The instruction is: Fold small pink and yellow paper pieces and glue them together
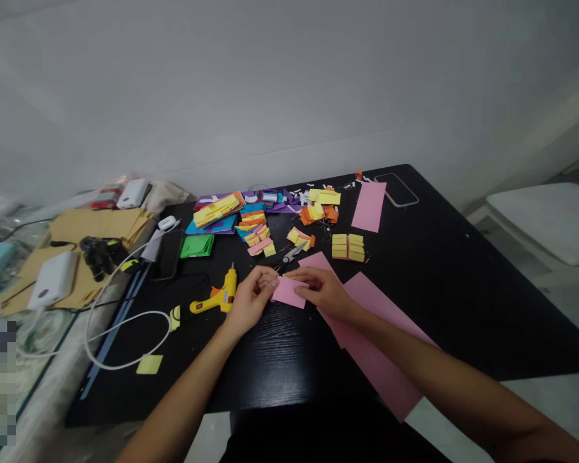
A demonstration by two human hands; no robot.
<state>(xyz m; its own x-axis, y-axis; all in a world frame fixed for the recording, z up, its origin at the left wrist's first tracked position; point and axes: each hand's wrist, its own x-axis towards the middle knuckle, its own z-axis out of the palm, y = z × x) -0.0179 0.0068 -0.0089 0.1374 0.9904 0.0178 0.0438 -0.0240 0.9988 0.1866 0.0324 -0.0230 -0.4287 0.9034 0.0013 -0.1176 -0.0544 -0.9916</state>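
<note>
Pink paper, cut as a small flat rectangle (290, 293), is held between two bare hands: the left hand (251, 297) has thumb and fingers closed narrowly on its left edge, and the right hand (325, 289) pinches its right part, thumb on top. The rectangle thus lies between the fingertips, slightly tilted, over the near half of the table; whether it touches the tabletop I cannot tell. On the black wood-grained table (463, 289), from left to right, are a stack of green paper (197, 245), a yellow plastic glue gun (219, 297) just beside the left hand, grey-handled scissors (294, 252) beyond the fingers, a bundle of yellow paper strips (348, 247), and long pink paper sheets (381, 373) under the right forearm (415, 357). Behind rises a plain grey wall (270, 83); a white seat (545, 218) stands at far right.
</note>
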